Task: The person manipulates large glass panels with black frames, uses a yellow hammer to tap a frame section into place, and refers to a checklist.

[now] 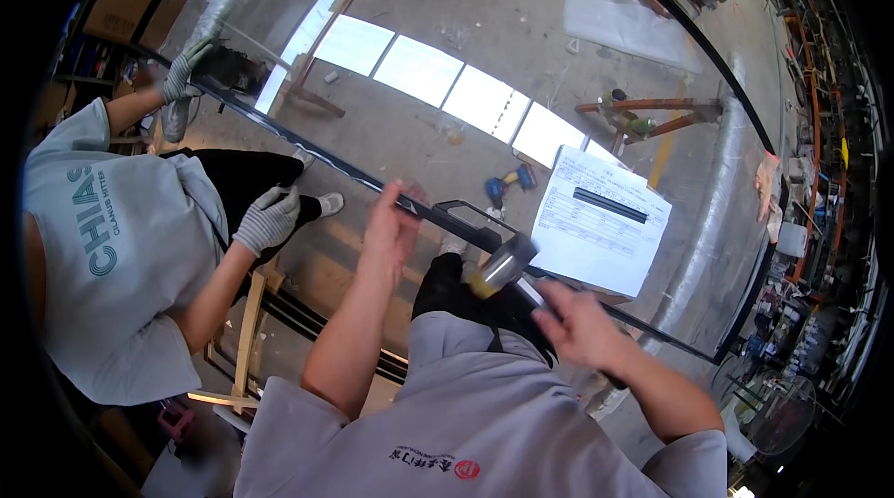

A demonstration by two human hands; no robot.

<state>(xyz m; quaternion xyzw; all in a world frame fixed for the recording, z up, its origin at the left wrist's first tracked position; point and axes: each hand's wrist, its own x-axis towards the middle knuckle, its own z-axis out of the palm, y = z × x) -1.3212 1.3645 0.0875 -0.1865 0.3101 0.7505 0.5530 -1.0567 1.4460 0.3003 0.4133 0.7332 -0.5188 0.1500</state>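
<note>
Overhead view of a large glass pane [521,23] with a dark frame edge [307,146] running from the upper left to the lower right. The long axis of this edge lies diagonally across the picture, passing under both of the person's hands. The left hand [391,223] rests on the edge near its middle, fingers spread and bent over the dark strip, pressing it rather than gripping; the bare forearm rises to it from the lower centre. The right hand [579,323] is clenched round the handle of a mallet [503,267], which is blurred; its head points up and to the left, toward the frame edge just right of the left hand, with the handle slanting down and right into the fist. A white printed sheet [601,218] lies on the glass just beyond the mallet. At left, a co-worker's gloved hand [267,218] hangs near the same edge, and another gloved hand [186,68] grips its far end
</note>
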